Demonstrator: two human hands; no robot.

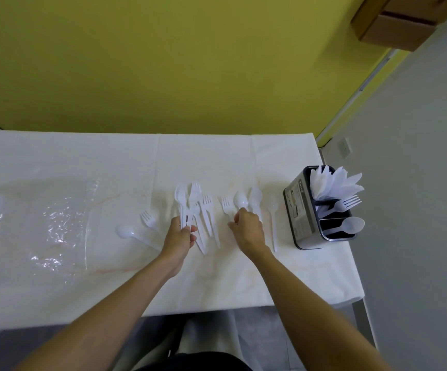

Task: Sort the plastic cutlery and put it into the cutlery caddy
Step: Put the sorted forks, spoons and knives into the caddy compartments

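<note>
Sorting: left hand (181, 235) grips a cutlery bundle (190, 207) and right hand (248, 228) pinches a spoon (241, 200) on the desk (217, 277), both left of the caddy (297, 210); overlapping pieces may slip or be mis-sorted.

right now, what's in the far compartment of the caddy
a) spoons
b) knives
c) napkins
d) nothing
c: white napkins fan out of the far compartment of the caddy, while a fork and a spoon sit in the two nearer ones.
</note>
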